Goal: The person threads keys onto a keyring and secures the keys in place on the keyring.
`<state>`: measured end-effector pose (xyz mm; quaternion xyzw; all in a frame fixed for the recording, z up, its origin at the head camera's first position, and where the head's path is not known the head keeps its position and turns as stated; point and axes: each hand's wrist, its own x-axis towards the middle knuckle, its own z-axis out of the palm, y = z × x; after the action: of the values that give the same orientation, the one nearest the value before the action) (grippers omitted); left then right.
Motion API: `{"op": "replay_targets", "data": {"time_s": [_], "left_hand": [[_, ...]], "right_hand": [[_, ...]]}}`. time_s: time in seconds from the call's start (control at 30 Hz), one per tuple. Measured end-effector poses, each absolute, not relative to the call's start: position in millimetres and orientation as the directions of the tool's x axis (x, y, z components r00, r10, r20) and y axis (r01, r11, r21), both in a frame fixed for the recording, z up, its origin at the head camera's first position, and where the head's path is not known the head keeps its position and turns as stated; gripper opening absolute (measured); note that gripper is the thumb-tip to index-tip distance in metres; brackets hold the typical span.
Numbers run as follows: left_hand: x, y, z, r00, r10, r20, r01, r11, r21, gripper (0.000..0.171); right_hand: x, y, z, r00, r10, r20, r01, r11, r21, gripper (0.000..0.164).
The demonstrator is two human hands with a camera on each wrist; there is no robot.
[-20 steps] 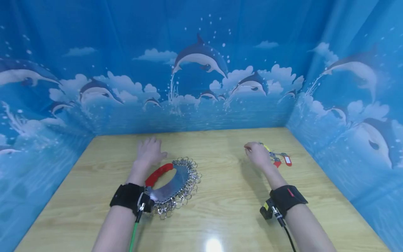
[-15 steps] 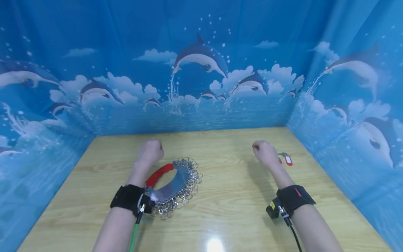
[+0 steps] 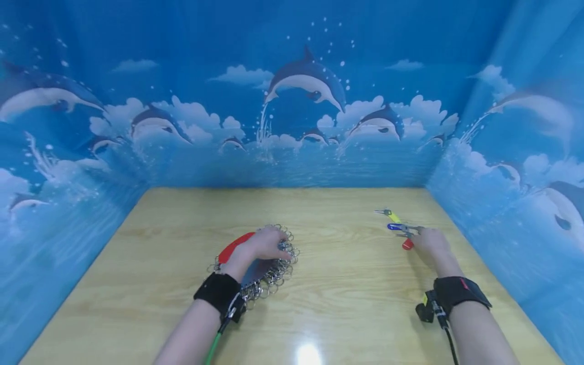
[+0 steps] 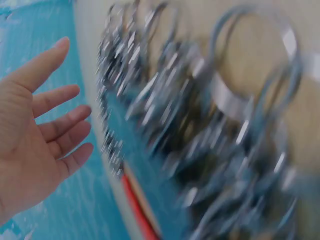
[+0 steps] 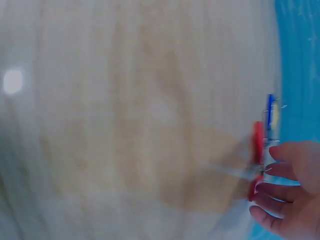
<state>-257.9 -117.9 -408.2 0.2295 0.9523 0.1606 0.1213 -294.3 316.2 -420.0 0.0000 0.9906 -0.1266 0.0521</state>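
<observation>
A large oval key ring holder, with a red grip [image 3: 234,247], a curved metal plate [image 3: 255,271] and several small metal rings [image 3: 274,284] along its edge, lies on the left of the table. Over it reaches my left hand [image 3: 266,243], which hides part of the plate; in the left wrist view its fingers [image 4: 62,127] are spread beside the rings. At the right, my right hand [image 3: 432,246] is at a small group of keys with yellow [image 3: 394,217], blue [image 3: 394,226] and red [image 3: 407,244] tags. Its fingers look loosely bent; contact with a red tag [image 5: 255,187] is unclear.
The wooden table [image 3: 337,284] is walled at the back and sides by a blue dolphin-print curtain [image 3: 292,162]. Each wrist wears a black strap with a camera and cable.
Both hands were loosely curled above the table. My left hand has moved right and nearer, over the holder, and opened. My right hand has moved right and down to the keys.
</observation>
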Motion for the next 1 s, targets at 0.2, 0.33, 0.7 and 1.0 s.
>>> {"op": "replay_targets", "data": {"time_s": [0.2, 0.33, 0.7, 1.0], "left_hand": [[-258, -94, -419, -0.852, 0.497, -0.165, 0.449, 0.856, 0.257, 0.048], [-263, -89, -424, -0.871, 0.481, -0.100, 0.459, 0.869, 0.187, 0.025], [-277, -80, -435, -0.935, 0.353, 0.036, 0.354, 0.935, 0.018, 0.012], [-284, -56, -442, -0.966, 0.257, -0.038, 0.260, 0.960, -0.105, 0.011]], "right_hand": [[-292, 324, -433, -0.999, 0.000, -0.054, 0.014, 0.970, -0.242, 0.018], [-296, 321, -432, -0.999, -0.003, -0.044, 0.008, 0.965, -0.261, 0.017], [-296, 307, -424, -0.999, -0.005, 0.045, -0.019, 0.951, -0.309, 0.022], [-287, 283, -403, -0.980, 0.011, 0.197, -0.072, 0.911, -0.406, 0.028]]}}
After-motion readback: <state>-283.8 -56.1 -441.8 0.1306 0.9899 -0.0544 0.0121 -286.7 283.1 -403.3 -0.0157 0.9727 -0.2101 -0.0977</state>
